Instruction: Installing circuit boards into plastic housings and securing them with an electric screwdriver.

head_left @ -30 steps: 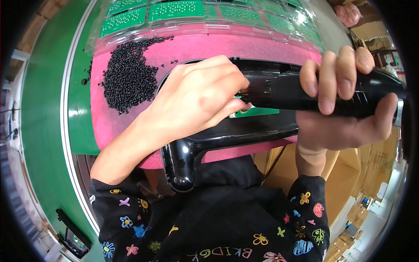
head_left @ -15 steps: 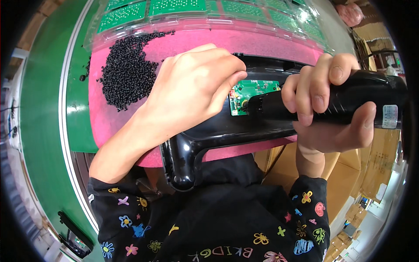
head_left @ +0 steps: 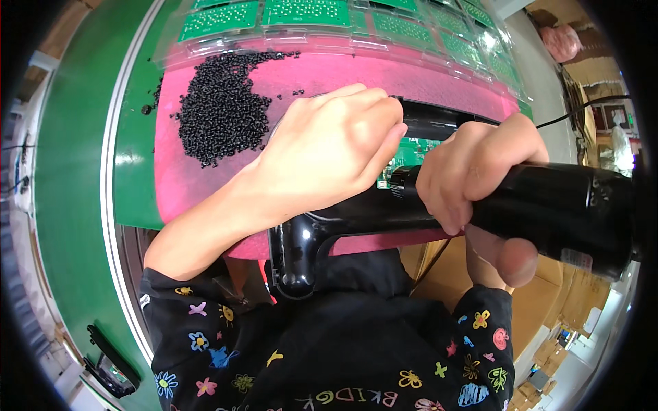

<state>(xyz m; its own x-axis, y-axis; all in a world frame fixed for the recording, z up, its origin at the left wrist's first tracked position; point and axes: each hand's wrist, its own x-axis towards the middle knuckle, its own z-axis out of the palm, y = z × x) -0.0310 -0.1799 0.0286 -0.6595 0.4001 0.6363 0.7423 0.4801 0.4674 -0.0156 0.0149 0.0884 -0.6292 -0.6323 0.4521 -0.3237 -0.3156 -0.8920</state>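
Observation:
A black plastic housing (head_left: pixel 370 218) with a rounded leg lies in front of me, and a green circuit board (head_left: pixel 419 148) sits inside it. My right hand (head_left: pixel 473 168) wraps round a thick black electric screwdriver (head_left: pixel 565 212), its ribbed nose pointing left over the board. The driver's tip is hidden behind the fingers of my left hand (head_left: pixel 336 144). That hand is closed in a pinch at the board's left side, its wrist crossing the housing's edge. Whatever its fingertips hold cannot be made out.
A heap of tiny black screws (head_left: pixel 223 113) lies on the pink mat (head_left: pixel 181 195), left of my left hand. Clear plastic trays of green boards (head_left: pixel 305 12) stand along the back. Another black housing (head_left: pixel 110 363) is at lower left; cardboard boxes (head_left: pixel 541 294) stand at right.
The screwdriver has tilted, its rear end swinging down toward me, and my right hand has turned with it. My left hand keeps its pinch over the board. The whole view has shifted slightly.

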